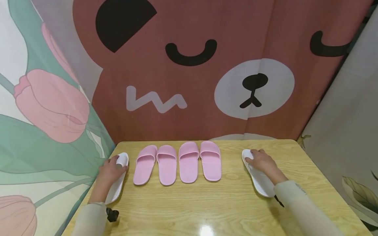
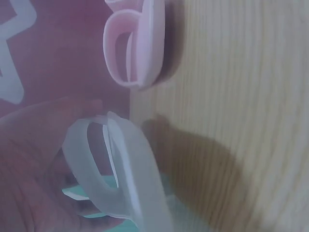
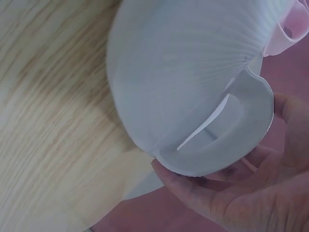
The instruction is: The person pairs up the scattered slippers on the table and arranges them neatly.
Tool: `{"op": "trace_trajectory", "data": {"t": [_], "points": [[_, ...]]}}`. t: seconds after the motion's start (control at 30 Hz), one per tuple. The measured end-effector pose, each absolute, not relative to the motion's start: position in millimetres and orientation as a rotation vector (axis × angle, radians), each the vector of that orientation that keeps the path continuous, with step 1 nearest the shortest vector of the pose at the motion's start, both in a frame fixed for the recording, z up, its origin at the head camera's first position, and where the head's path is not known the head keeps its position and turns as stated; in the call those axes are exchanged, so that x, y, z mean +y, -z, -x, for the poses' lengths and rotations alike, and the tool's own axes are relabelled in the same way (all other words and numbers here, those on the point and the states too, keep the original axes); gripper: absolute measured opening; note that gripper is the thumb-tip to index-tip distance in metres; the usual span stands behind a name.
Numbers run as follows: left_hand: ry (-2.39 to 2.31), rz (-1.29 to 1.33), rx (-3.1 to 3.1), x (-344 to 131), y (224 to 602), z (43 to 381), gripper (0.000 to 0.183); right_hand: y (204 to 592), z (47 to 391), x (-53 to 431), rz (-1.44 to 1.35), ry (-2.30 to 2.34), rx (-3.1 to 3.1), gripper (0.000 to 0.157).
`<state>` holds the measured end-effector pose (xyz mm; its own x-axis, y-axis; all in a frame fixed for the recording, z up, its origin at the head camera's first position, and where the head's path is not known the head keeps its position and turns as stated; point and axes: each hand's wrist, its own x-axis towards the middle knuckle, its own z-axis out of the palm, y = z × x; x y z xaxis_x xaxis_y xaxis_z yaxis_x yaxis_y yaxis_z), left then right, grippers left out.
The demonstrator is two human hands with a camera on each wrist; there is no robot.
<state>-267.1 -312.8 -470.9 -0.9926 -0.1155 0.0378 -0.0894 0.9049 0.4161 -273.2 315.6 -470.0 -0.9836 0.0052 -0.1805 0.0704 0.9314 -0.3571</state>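
Observation:
At the table's left side, my left hand (image 1: 109, 172) grips a white slipper (image 1: 118, 186) by its strap. The left wrist view shows this slipper (image 2: 140, 176) edge-on with its shadow on the wood, and the palm beside the strap. Over on the right, my right hand (image 1: 264, 162) holds a second white slipper (image 1: 262, 184) across the strap, its heel towards me. In the right wrist view, thumb and fingers span the strap of that slipper (image 3: 188, 67), whose ribbed footbed faces the camera. Several pink slippers (image 1: 167, 170) stand in a row between the hands, toes to the back.
The light wood table (image 1: 183, 209) ends at the back against a brown curtain (image 1: 141, 124) with a bear face. A tulip-print curtain (image 1: 56, 150) borders the left side, a pale grey one (image 1: 339, 124) the right. Small black devices hang at both wrists.

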Motion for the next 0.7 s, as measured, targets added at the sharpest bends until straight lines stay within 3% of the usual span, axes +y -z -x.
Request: {"op": "trace_trajectory", "data": {"t": [0.7], "points": [[0.667, -0.118, -2.981, -270, 458, 261, 0.079, 454, 272, 330, -0.103, 0.540, 2.935, 0.078]]}}
